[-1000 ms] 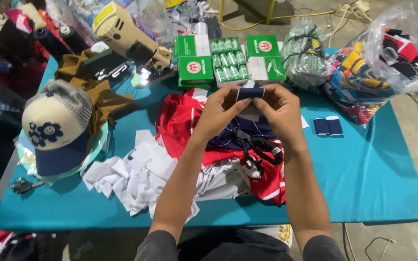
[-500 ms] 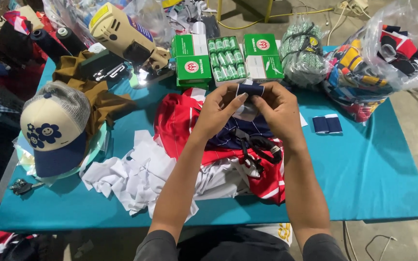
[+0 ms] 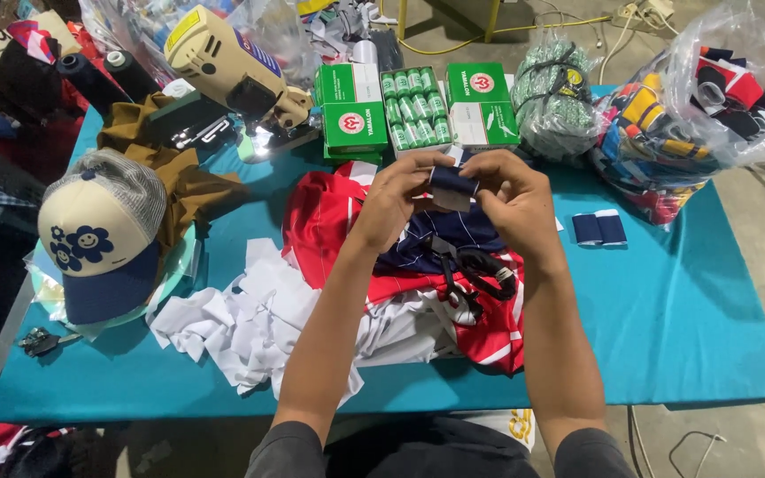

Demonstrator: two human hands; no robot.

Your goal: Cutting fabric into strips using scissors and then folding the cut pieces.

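White fabric scraps (image 3: 250, 327) and red-and-navy garment (image 3: 418, 265) on teal table (image 3: 683, 310). Above them, left hand (image 3: 396, 199) and right hand (image 3: 511, 204) together pinch a small navy fabric piece (image 3: 452, 182). Beyond: green thread boxes (image 3: 418, 106).

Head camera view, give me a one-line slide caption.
Both hands, left and right, pinch a small navy cloth piece above red garments on a teal table.

Even overhead light, soft shadows, sharp centre; glare on plastic bag (image 3: 737, 80); left edge dim.
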